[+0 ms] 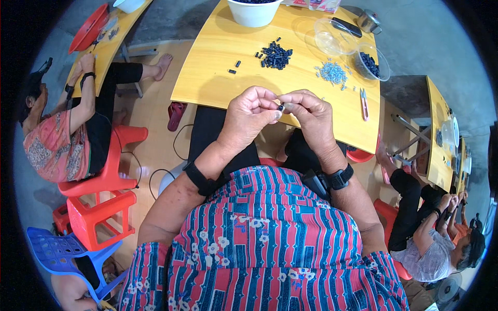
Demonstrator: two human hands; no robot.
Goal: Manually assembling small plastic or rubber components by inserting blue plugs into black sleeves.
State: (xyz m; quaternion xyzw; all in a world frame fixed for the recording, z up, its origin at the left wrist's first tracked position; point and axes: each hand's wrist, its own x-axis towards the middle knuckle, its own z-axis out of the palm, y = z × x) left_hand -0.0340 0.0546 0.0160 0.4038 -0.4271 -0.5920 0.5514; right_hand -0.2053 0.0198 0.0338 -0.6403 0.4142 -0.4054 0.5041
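Observation:
Just past the table's near edge, my left hand and my right hand meet at the fingertips. Both are closed in a pinch on a small black cylindrical piece, mostly covered by the fingers. Beyond them lies a heap of similar black pieces, with a few loose ones to its left. Toward the right is a scattered pile of small clear bluish pieces. Pink-handled thread snips rest near the table's right edge.
On the yellow table stand a white bucket, a clear bowl of black pieces, a clear lid, a dark flat object and a metal mug. People sit at other tables left and right. Red stools stand left.

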